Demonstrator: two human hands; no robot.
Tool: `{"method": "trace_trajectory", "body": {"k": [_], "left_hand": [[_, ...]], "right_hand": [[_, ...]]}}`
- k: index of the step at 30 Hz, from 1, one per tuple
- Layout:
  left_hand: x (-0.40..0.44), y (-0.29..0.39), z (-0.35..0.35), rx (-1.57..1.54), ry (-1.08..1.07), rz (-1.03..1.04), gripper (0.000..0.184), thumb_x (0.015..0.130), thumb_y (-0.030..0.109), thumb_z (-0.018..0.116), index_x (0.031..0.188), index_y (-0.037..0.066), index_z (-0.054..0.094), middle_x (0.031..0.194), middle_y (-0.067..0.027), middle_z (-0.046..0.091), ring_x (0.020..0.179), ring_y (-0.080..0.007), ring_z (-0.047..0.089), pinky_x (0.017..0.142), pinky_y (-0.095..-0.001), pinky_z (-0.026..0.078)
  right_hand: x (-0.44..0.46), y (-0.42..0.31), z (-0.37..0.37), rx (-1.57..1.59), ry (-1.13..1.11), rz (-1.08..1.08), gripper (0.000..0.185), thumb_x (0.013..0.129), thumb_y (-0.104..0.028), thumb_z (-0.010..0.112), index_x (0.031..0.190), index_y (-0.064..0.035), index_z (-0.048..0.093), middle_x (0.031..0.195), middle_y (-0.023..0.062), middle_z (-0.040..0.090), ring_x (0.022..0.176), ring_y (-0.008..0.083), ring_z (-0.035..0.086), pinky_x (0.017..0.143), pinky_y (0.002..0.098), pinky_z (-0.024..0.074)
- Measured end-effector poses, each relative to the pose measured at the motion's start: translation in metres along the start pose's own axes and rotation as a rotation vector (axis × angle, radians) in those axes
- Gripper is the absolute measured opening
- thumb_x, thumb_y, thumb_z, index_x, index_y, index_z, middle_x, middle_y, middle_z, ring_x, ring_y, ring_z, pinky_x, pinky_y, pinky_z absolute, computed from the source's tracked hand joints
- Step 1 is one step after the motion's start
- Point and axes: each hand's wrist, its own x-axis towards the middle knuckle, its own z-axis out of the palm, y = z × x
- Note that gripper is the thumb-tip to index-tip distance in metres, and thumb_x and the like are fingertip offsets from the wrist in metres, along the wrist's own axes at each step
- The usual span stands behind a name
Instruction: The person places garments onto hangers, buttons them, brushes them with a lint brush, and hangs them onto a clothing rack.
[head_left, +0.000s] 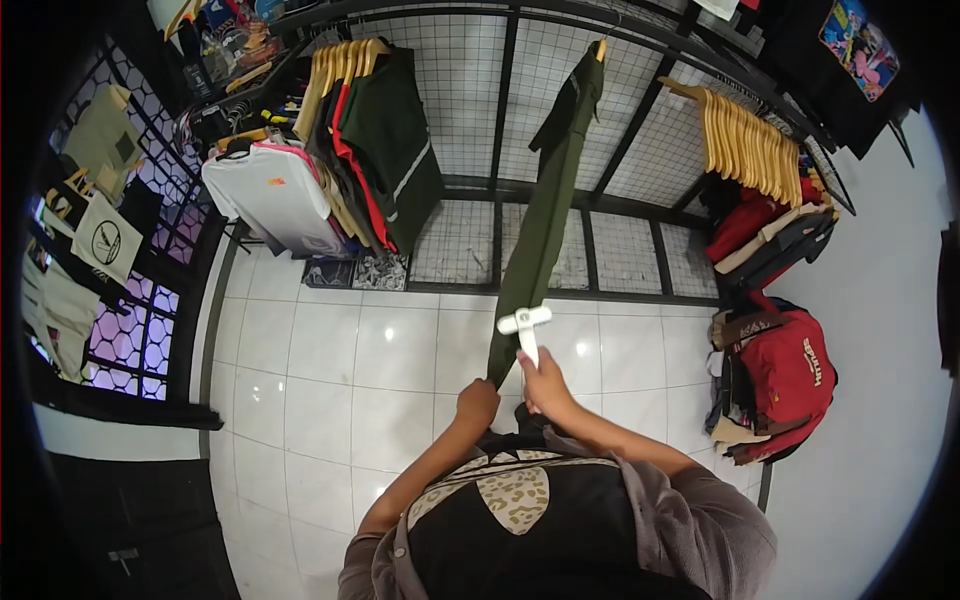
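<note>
A dark green garment (548, 215) hangs from a wooden hanger (601, 50) on the overhead rail, stretched in a long narrow strip toward my body. My left hand (477, 403) is closed on its lower end and holds it taut. My right hand (545, 388) grips the handle of a white T-shaped handheld tool (526, 320), whose exact kind I cannot make out. The tool's wide head lies over the lower part of the garment, with a small round mark at its middle. Whether the head presses on the cloth I cannot tell.
Clothes (385, 150) on wooden hangers fill a rack at the left, a white shirt (268, 195) in front. Bare wooden hangers (750, 140) line the right rail. A red garment (795, 370) hangs low at the right wall. White tiles (330, 400) cover the floor.
</note>
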Motion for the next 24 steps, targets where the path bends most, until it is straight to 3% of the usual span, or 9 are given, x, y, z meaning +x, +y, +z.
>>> {"method": "trace_trajectory", "body": {"k": [1,3,4,8,13,15,20,22,24], "left_hand": [[0.000,-0.007,0.012,0.079,0.009,0.066,0.016,0.080,0.015,0.053,0.082,0.001,0.062,0.077,-0.0184,0.061,0.070,-0.0336,0.063,0.062,-0.0409,0.052],[-0.002,-0.008,0.022,0.160,0.019,0.131,0.016,0.081,0.013,0.050,0.081,0.002,0.062,0.077,-0.0186,0.061,0.070,-0.0333,0.063,0.062,-0.0402,0.052],[-0.008,0.003,0.015,0.113,0.007,0.091,0.017,0.081,0.012,0.049,0.080,0.001,0.062,0.077,-0.0185,0.061,0.069,-0.0329,0.063,0.061,-0.0399,0.052],[-0.017,0.015,0.023,0.040,0.027,0.088,0.017,0.081,0.010,0.047,0.081,0.000,0.061,0.077,-0.0179,0.061,0.068,-0.0321,0.064,0.059,-0.0399,0.053],[-0.015,0.011,0.017,0.131,0.035,0.211,0.021,0.081,0.015,0.051,0.078,-0.002,0.061,0.077,-0.0207,0.062,0.068,-0.0347,0.063,0.059,-0.0422,0.052],[-0.013,0.019,0.005,-0.119,-0.015,0.035,0.031,0.080,0.025,0.054,0.072,-0.004,0.062,0.072,-0.0231,0.062,0.066,-0.0373,0.062,0.060,-0.0451,0.051],[-0.003,0.011,0.016,-0.167,-0.027,0.026,0.037,0.078,0.031,0.055,0.067,-0.004,0.063,0.067,-0.0236,0.060,0.064,-0.0390,0.061,0.061,-0.0465,0.051],[-0.003,0.007,0.021,-0.152,-0.014,0.050,0.036,0.079,0.030,0.054,0.067,-0.003,0.063,0.067,-0.0235,0.060,0.064,-0.0390,0.061,0.062,-0.0463,0.051],[-0.008,0.005,0.024,-0.181,-0.067,0.043,0.037,0.078,0.031,0.054,0.068,-0.003,0.063,0.069,-0.0238,0.061,0.066,-0.0391,0.062,0.063,-0.0468,0.051]], "right_hand": [[0.004,-0.015,-0.004,0.150,-0.055,-0.031,0.022,0.094,-0.022,0.042,0.100,-0.0017,0.039,0.058,0.0088,0.048,0.032,0.0148,0.044,0.030,0.0298,0.0327],[0.024,-0.055,-0.010,0.379,0.021,-0.356,0.014,0.092,-0.014,0.036,0.103,-0.0046,0.038,0.059,0.0034,0.040,0.036,0.0132,0.041,0.032,0.0277,0.0320],[0.038,-0.079,-0.016,0.325,0.062,-0.533,0.014,0.092,-0.011,0.036,0.104,-0.0050,0.038,0.062,0.0041,0.042,0.040,0.0125,0.044,0.035,0.0272,0.0336],[0.101,-0.144,-0.035,0.187,0.367,-0.724,0.022,0.094,-0.019,0.044,0.106,-0.0008,0.041,0.077,0.0095,0.053,0.050,0.0133,0.056,0.043,0.0261,0.0432],[0.111,-0.105,-0.036,0.085,0.513,-0.455,0.022,0.095,-0.019,0.042,0.103,0.0002,0.037,0.071,0.0136,0.058,0.038,0.0176,0.052,0.035,0.0299,0.0431],[0.094,-0.062,-0.026,0.082,0.425,-0.359,0.020,0.095,-0.018,0.040,0.103,0.0001,0.036,0.067,0.0146,0.058,0.034,0.0186,0.050,0.030,0.0316,0.0402],[0.043,0.026,0.013,-0.059,0.064,-0.076,0.029,0.093,-0.018,0.042,0.109,0.0028,0.030,0.059,0.0159,0.058,0.037,0.0241,0.055,0.032,0.0346,0.0438],[0.024,-0.006,0.019,-0.001,-0.081,0.063,0.029,0.091,-0.017,0.043,0.111,0.0024,0.033,0.062,0.0159,0.061,0.039,0.0233,0.057,0.034,0.0350,0.0456],[0.028,-0.049,0.018,-0.176,-0.043,-0.177,0.025,0.090,-0.016,0.045,0.108,0.0008,0.039,0.062,0.0192,0.061,0.045,0.0300,0.060,0.039,0.0397,0.0473]]}}
